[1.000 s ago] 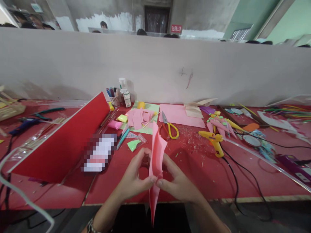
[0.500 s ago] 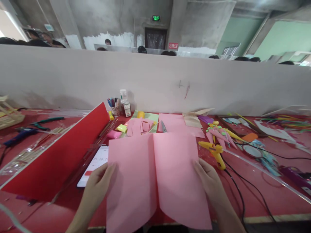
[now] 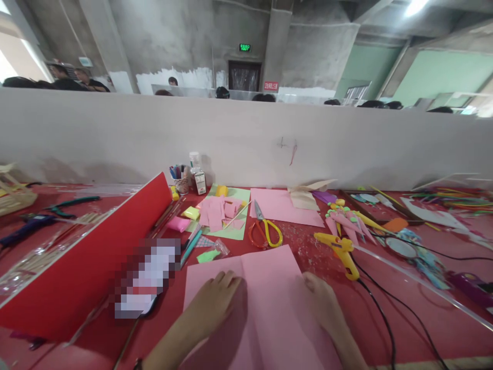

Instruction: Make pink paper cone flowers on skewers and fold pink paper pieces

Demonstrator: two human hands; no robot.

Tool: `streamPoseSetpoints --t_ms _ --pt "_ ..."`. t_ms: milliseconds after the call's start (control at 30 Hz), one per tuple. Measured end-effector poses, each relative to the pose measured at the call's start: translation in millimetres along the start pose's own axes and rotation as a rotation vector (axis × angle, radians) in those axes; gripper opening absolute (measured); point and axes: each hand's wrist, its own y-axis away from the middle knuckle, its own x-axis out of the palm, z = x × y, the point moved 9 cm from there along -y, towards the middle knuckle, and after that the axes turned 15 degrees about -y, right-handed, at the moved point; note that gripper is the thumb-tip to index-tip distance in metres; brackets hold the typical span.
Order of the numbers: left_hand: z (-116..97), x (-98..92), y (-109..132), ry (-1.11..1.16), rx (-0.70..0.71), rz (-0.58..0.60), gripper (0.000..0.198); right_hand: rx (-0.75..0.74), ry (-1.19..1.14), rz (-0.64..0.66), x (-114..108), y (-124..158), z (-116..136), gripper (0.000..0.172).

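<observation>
Pink paper sheet (image 3: pixel 269 303) is lying flat, creased down its middle, at the near edge of the red table (image 3: pixel 404 318). A person's left hand (image 3: pixel 215 306) and right hand (image 3: pixel 321 306) are pressing on it, palms open, gripping nothing. Yellow-handled scissors (image 3: pixel 265 231) are resting at its 12 o'clock, a yellow glue gun (image 3: pixel 341 249) at 2 o'clock.

Craft workshop, red table (image 3: pixel 385 288), scissors (image 3: pixel 265 228), glue gun (image 3: pixel 339 246), partition (image 3: pixel 246 139)
</observation>
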Motion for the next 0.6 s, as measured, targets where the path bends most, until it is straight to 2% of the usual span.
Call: streamPoseSetpoints --t_ms 233,400,600 --pt "14.7 4.0 -33.3 -0.038 -0.147 -0.063 0.042 0.048 0.096 0.016 -1.8 13.4 -1.2 0.030" --pt "15.2 5.1 -37.0 -0.061 -0.197 -0.082 0.044 0.075 0.177 -0.005 1.0 21.3 -2.9 0.029" --pt "12.6 5.0 -38.8 -0.138 -0.221 -0.075 0.044 0.069 0.169 -0.026 4.0 27.5 -7.2 0.029"
